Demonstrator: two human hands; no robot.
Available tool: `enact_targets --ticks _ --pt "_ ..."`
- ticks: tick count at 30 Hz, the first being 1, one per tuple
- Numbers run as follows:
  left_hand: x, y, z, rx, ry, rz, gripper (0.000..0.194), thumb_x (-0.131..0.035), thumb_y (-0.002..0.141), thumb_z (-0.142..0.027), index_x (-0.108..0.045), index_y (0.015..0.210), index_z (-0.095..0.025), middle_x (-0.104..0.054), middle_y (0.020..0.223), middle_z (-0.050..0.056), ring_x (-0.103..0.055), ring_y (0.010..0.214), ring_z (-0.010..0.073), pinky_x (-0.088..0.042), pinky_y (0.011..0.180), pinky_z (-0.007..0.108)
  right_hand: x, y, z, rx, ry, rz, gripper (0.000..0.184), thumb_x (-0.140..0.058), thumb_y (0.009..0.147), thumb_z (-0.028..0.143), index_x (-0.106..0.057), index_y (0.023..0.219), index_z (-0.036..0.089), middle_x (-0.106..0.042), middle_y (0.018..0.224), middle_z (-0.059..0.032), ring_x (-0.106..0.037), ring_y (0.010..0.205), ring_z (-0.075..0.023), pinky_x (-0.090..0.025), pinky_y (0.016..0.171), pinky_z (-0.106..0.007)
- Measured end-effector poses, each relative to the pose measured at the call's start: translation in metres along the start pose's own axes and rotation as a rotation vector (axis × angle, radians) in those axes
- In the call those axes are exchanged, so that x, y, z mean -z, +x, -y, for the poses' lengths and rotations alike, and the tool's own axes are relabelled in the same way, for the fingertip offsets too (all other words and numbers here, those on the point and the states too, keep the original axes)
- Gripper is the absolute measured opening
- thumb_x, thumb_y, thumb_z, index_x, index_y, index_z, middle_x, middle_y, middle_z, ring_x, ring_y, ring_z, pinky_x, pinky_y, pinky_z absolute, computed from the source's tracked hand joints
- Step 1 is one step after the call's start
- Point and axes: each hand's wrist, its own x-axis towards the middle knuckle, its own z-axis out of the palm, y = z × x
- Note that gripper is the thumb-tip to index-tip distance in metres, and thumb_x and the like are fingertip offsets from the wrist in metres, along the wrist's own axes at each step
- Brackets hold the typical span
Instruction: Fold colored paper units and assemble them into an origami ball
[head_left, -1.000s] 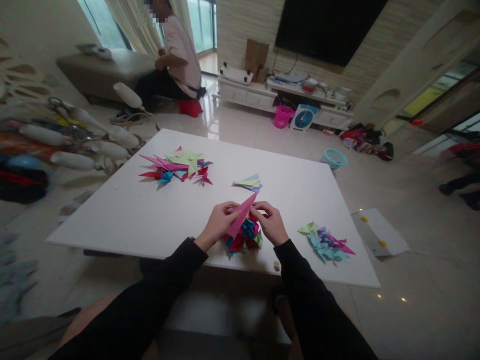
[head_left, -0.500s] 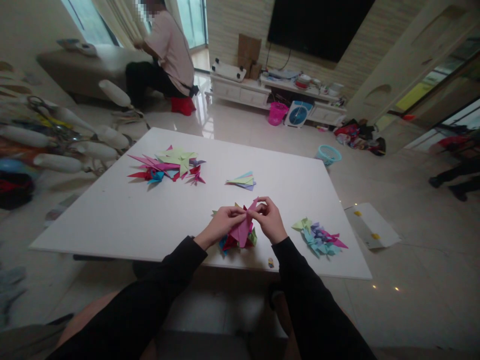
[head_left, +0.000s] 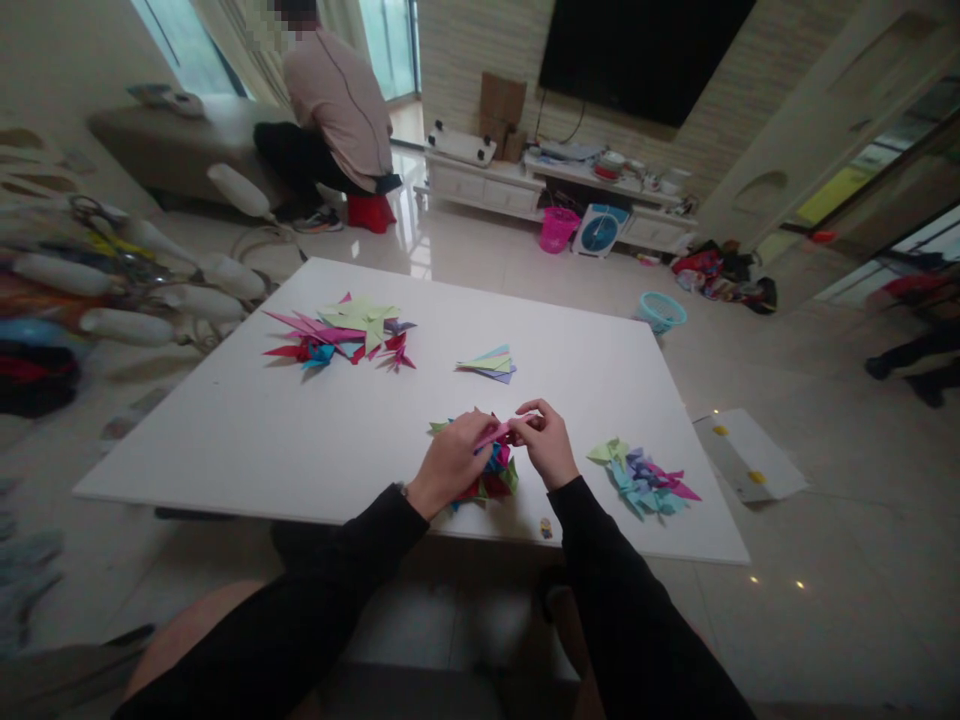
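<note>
Between my two hands is a pink folded paper (head_left: 493,436), seen nearly edge-on. My left hand (head_left: 450,458) is closed on its left part, and my right hand (head_left: 541,440) pinches the other end. Just beneath lies a heap of folded paper pieces (head_left: 495,482) in red, blue and green, partly covered by my left hand. Beyond my hands a small fan of folded papers (head_left: 491,364) in green, blue and purple rests on the white table (head_left: 225,430).
A pile of origami pieces (head_left: 352,330) lies at the table's far left, another pile (head_left: 645,480) at its right. A small sticker (head_left: 546,527) sits by the near edge. Past the table, a person (head_left: 337,110) sits on a red stool (head_left: 371,212); a blue basket (head_left: 661,312) stands on the floor.
The pink paper has gone from pointing up and away, to hanging broad side toward me, to lying nearly edge-on between both hands. The seated person has turned and leaned forward.
</note>
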Motion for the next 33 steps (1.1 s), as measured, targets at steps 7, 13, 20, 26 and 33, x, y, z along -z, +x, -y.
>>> enact_targets --ticks 7,13,20,26,33 --pt "0.02 0.01 0.007 0.2 -0.327 0.042 0.02 -0.068 0.087 -0.029 -0.074 0.103 -0.02 -0.077 0.093 0.007 -0.072 0.088 0.023 -0.053 0.081 0.031 0.005 0.001 0.002 0.076 -0.076 0.098 0.029 -0.079 0.073 0.045 -0.069 0.079 0.018 -0.071 0.072 -0.002 -0.066 0.067 -0.0162 -0.053 0.065 -0.029" --pt "0.033 0.015 0.007 0.293 -0.42 0.194 0.027 -0.074 0.08 -0.034 -0.074 0.099 -0.015 -0.077 0.088 0.009 -0.072 0.077 0.0222 -0.053 0.067 0.029 0.002 0.002 0.0 0.046 0.007 0.088 0.032 -0.08 0.072 0.048 -0.066 0.074 0.019 -0.07 0.068 -0.0016 -0.066 0.063 -0.0165 -0.054 0.064 -0.03" --pt "0.043 0.021 0.011 0.384 -0.494 0.2 0.029 -0.082 0.071 -0.036 -0.077 0.088 -0.014 -0.076 0.078 0.009 -0.069 0.072 0.0218 -0.049 0.06 0.027 -0.002 -0.002 0.006 0.022 0.062 0.116 0.036 -0.083 0.069 0.051 -0.068 0.077 0.019 -0.072 0.071 -0.0021 -0.068 0.066 -0.0172 -0.055 0.066 -0.03" --pt "0.043 0.018 0.012 0.443 -0.581 0.269 0.036 -0.083 0.072 -0.037 -0.077 0.096 -0.011 -0.076 0.076 0.009 -0.067 0.065 0.019 -0.045 0.055 0.024 -0.002 -0.002 0.006 0.031 0.058 0.082 0.033 -0.083 0.07 0.048 -0.071 0.074 0.018 -0.071 0.067 -0.0023 -0.064 0.061 -0.016 -0.053 0.063 -0.03" --pt "0.045 0.015 0.011 0.468 -0.635 0.19 0.028 -0.086 0.07 -0.031 -0.077 0.089 -0.012 -0.076 0.077 0.008 -0.068 0.067 0.0182 -0.049 0.059 0.025 -0.007 -0.004 0.002 0.025 0.088 0.099 0.033 -0.086 0.067 0.046 -0.07 0.073 0.018 -0.07 0.066 -0.0026 -0.064 0.061 -0.0175 -0.052 0.062 -0.032"
